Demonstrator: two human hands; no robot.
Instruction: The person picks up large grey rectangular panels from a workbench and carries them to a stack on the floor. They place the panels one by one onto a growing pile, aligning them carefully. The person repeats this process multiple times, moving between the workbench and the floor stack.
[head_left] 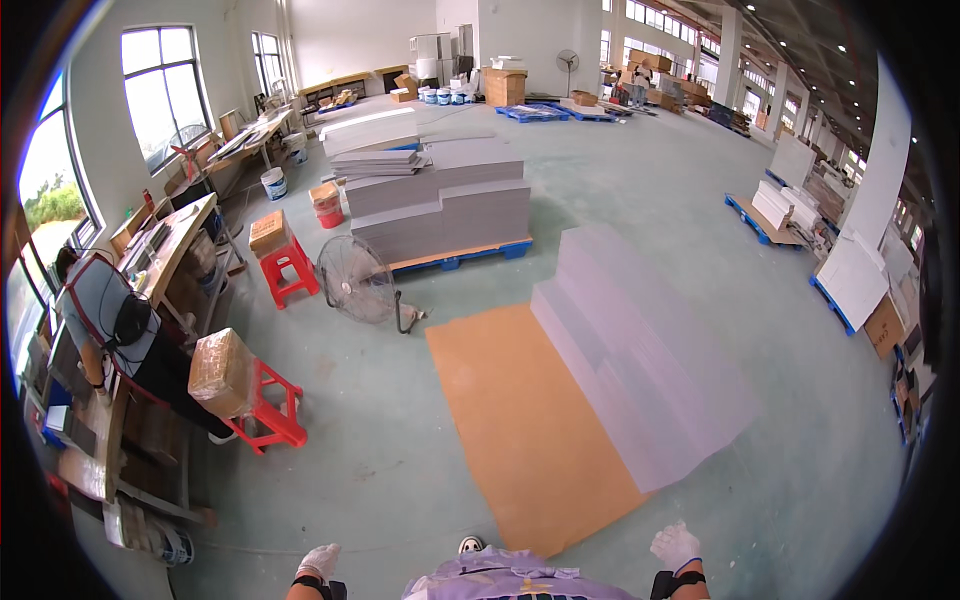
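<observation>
My left hand (321,561), in a white glove, hangs low at the bottom edge with its fingers loosely apart and holds nothing. On the other side of my body, my right hand (676,546), also white-gloved, is open and touches nothing. Ahead of me a flat brown board (530,410) lies on the floor. Along its right side runs a stepped stack of pale lilac-grey sheets (640,350), whose near end is closest to my right hand. Both hands are apart from board and sheets.
A larger grey sheet stack (440,210) sits on a blue pallet (460,258) beyond a floor fan (355,280). Red stools (270,405) carry taped cartons (222,372). At left a person (115,320) bends over a workbench (165,250). White panels (850,275) stand at right.
</observation>
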